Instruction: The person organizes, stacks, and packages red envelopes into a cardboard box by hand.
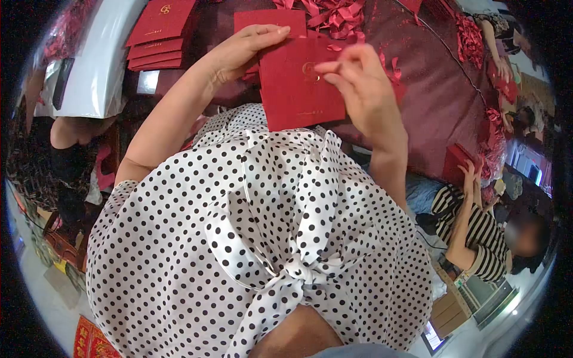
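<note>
A red card-like packet (292,89) with a gold emblem and a line of gold print is tilted in front of my chest. My left hand (253,51) grips its upper left corner, the thumb lying along the top edge. My right hand (364,98) is over the packet's right side, fingers curled and thumb and fingertips close together near the emblem. It is slightly blurred, and I cannot tell what the fingertips hold. Another red packet (256,19) lies just behind. Red ribbon pieces (340,18) are heaped beyond my hands.
Several similar red packets (158,36) are stacked at the left, beside a white plastic-covered surface (98,53). A dark red cloth (436,89) covers the table, with a thin dark cord (456,56) across it. A person in a striped top (471,232) handles red material at the right.
</note>
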`<state>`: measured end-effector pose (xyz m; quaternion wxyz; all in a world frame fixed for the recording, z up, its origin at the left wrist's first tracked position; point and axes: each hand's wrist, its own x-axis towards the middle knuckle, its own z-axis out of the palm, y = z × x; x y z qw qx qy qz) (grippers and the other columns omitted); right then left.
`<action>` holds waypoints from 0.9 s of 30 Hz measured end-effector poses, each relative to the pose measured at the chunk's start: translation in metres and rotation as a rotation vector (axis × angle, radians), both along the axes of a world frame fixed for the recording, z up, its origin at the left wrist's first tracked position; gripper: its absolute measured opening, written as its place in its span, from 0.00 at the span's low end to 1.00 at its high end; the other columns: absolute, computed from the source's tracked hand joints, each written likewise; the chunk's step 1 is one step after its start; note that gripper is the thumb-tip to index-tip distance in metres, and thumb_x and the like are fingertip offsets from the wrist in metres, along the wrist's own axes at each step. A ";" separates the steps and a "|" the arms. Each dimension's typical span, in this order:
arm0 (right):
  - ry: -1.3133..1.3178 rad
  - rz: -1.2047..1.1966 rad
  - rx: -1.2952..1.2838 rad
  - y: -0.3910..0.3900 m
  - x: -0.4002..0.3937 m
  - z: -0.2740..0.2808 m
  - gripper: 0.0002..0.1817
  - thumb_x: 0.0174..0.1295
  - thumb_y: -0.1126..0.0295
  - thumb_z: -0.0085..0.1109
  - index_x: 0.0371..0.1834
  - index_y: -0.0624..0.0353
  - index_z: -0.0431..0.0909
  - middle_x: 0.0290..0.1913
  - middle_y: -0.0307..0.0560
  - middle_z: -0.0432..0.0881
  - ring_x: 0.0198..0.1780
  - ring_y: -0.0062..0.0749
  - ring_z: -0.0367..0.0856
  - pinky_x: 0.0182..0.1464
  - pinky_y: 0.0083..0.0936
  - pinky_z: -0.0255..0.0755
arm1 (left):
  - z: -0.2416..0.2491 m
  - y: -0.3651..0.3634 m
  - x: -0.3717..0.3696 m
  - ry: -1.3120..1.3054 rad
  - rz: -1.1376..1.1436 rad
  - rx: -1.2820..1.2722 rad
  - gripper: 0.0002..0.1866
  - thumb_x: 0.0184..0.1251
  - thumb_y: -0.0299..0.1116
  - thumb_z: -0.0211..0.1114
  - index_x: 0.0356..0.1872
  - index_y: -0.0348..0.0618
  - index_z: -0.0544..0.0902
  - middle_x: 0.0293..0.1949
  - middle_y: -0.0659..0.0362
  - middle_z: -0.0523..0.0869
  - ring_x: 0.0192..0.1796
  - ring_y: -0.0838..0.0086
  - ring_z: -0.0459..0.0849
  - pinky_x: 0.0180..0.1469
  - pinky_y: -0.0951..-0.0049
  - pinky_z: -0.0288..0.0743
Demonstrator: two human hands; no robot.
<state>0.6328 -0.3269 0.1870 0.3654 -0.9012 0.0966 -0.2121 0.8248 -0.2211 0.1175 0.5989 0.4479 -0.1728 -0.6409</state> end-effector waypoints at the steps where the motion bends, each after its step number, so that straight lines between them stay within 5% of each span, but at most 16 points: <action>1: 0.000 0.002 0.001 -0.001 0.005 -0.001 0.05 0.56 0.77 0.58 0.34 0.63 0.78 0.33 0.46 0.78 0.33 0.33 0.81 0.35 0.26 0.73 | 0.001 0.000 -0.003 0.000 0.002 0.001 0.13 0.64 0.38 0.61 0.44 0.41 0.79 0.39 0.62 0.83 0.41 0.82 0.81 0.44 0.81 0.76; 3: 0.052 0.070 -0.021 -0.002 0.015 0.001 0.05 0.60 0.79 0.54 0.37 0.66 0.78 0.30 0.46 0.78 0.33 0.27 0.80 0.36 0.16 0.71 | 0.002 -0.001 -0.006 0.002 0.077 -0.002 0.12 0.65 0.37 0.60 0.45 0.42 0.79 0.40 0.63 0.83 0.43 0.82 0.80 0.46 0.81 0.75; 4: 0.123 -0.020 0.365 0.004 0.017 -0.001 0.03 0.61 0.77 0.54 0.35 0.65 0.76 0.30 0.43 0.80 0.33 0.22 0.79 0.36 0.16 0.71 | 0.000 -0.001 -0.006 0.002 0.082 -0.003 0.12 0.65 0.37 0.60 0.45 0.42 0.79 0.40 0.63 0.83 0.43 0.82 0.80 0.46 0.81 0.75; 8: 0.112 -0.142 0.579 0.003 0.024 -0.009 0.07 0.60 0.71 0.59 0.35 0.64 0.77 0.25 0.43 0.81 0.27 0.19 0.78 0.30 0.18 0.71 | -0.008 -0.002 -0.003 0.075 -0.022 -0.099 0.12 0.66 0.36 0.60 0.45 0.42 0.79 0.41 0.64 0.83 0.43 0.83 0.80 0.46 0.81 0.74; 16: 0.125 -0.181 0.530 0.004 0.025 -0.024 0.09 0.57 0.70 0.61 0.33 0.65 0.78 0.23 0.41 0.80 0.26 0.15 0.76 0.28 0.17 0.70 | 0.005 0.000 -0.004 0.024 -0.025 -0.117 0.11 0.66 0.37 0.59 0.43 0.43 0.80 0.40 0.66 0.83 0.42 0.85 0.80 0.44 0.83 0.73; 24: 0.120 -0.282 0.428 0.007 0.031 -0.023 0.09 0.55 0.68 0.62 0.30 0.65 0.78 0.24 0.41 0.81 0.26 0.16 0.76 0.29 0.18 0.72 | 0.002 -0.005 -0.009 -0.443 0.025 -0.215 0.16 0.70 0.43 0.53 0.48 0.42 0.75 0.41 0.69 0.79 0.43 0.87 0.74 0.45 0.85 0.68; 27: 0.179 -0.304 0.396 0.007 0.032 -0.021 0.10 0.55 0.67 0.62 0.30 0.64 0.79 0.25 0.46 0.82 0.25 0.24 0.79 0.30 0.21 0.73 | 0.001 -0.006 -0.010 -0.509 0.018 -0.206 0.16 0.71 0.43 0.51 0.48 0.42 0.75 0.39 0.71 0.77 0.41 0.87 0.73 0.43 0.85 0.68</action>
